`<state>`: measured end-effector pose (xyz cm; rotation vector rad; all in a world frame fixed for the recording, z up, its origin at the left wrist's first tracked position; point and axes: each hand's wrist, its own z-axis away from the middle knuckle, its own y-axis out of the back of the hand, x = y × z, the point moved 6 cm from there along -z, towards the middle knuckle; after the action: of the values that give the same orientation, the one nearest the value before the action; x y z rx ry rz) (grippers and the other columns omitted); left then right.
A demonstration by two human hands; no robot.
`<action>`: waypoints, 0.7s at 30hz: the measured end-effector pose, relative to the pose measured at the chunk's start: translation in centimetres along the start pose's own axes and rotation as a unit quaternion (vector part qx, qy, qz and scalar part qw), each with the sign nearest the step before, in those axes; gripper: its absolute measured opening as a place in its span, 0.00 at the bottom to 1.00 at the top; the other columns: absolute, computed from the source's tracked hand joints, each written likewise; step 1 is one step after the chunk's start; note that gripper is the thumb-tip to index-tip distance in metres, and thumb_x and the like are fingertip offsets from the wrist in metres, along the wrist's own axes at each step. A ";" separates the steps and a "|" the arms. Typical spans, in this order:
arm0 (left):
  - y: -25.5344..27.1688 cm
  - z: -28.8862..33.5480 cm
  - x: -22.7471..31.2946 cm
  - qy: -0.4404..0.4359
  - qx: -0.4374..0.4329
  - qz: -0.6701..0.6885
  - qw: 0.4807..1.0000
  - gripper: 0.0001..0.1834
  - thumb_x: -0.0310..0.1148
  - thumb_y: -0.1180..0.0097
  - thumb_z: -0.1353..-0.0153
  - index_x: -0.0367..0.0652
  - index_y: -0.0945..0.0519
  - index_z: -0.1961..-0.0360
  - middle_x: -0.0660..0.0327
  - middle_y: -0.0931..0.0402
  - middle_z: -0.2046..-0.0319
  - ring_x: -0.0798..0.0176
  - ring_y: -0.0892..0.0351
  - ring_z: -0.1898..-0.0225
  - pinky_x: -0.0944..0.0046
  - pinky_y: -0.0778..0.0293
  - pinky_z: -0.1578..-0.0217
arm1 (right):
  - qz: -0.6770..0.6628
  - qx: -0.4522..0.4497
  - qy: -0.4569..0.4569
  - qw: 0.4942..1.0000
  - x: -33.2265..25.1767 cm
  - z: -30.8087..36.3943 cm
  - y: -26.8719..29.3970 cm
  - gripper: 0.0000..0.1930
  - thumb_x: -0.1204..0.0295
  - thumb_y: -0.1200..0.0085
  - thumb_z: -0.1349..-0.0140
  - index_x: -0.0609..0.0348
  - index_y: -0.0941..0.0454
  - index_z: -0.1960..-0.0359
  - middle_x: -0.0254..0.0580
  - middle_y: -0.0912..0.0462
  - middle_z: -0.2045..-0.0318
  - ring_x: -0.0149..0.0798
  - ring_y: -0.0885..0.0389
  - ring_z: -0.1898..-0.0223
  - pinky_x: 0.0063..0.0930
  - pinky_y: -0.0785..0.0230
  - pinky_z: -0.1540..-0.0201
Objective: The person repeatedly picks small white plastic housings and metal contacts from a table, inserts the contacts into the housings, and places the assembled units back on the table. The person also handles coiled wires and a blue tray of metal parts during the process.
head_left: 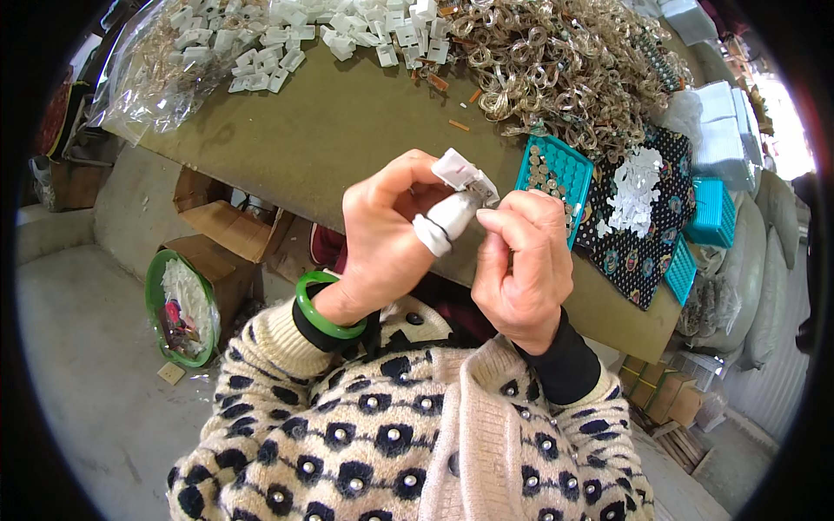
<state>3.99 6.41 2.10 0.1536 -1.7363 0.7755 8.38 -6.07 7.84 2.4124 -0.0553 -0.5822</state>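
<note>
Evidently, left fingers (407, 170) pinch a small, boxy white piece (454, 169); right fingers (528, 221) curl, contents unclear.

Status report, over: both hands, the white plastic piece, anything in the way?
Left hand: grip closed on small white rectangular plastic piece. Right hand: fingers curled close by, contact unclear. Teal rectangular plastic tray beyond right hand, not blocking the piece.
</note>
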 end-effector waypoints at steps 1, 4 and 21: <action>-0.4 -0.1 1.7 -0.136 -0.022 -0.224 0.965 0.06 0.20 0.37 0.42 0.34 0.20 0.64 0.64 0.19 0.66 0.71 0.18 0.65 0.71 0.22 0.65 | 0.007 0.007 0.012 1.000 0.1 0.0 -0.1 0.15 0.92 0.46 0.49 0.63 0.24 0.61 0.47 0.23 0.66 0.43 0.24 0.68 0.31 0.28 0.64; 0.2 -0.2 -0.6 0.071 0.008 -0.004 0.997 0.09 0.20 0.38 0.43 0.33 0.20 0.61 0.62 0.19 0.68 0.68 0.19 0.69 0.69 0.22 0.66 | -0.020 0.005 -0.035 0.999 0.9 0.3 -0.3 0.14 0.91 0.46 0.49 0.63 0.24 0.62 0.46 0.24 0.66 0.44 0.25 0.69 0.33 0.30 0.65; -1.2 0.2 0.0 0.091 0.019 0.037 0.995 0.15 0.19 0.42 0.39 0.32 0.23 0.50 0.58 0.19 0.66 0.67 0.18 0.71 0.70 0.21 0.70 | -0.555 0.051 -0.510 0.655 4.2 3.9 -2.7 0.08 0.85 0.47 0.36 0.61 0.30 0.59 0.35 0.21 0.63 0.24 0.23 0.66 0.16 0.32 0.64</action>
<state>4.36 5.38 2.58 0.0439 -1.5621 0.8508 10.24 -7.03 1.83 1.5943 0.9845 -2.4431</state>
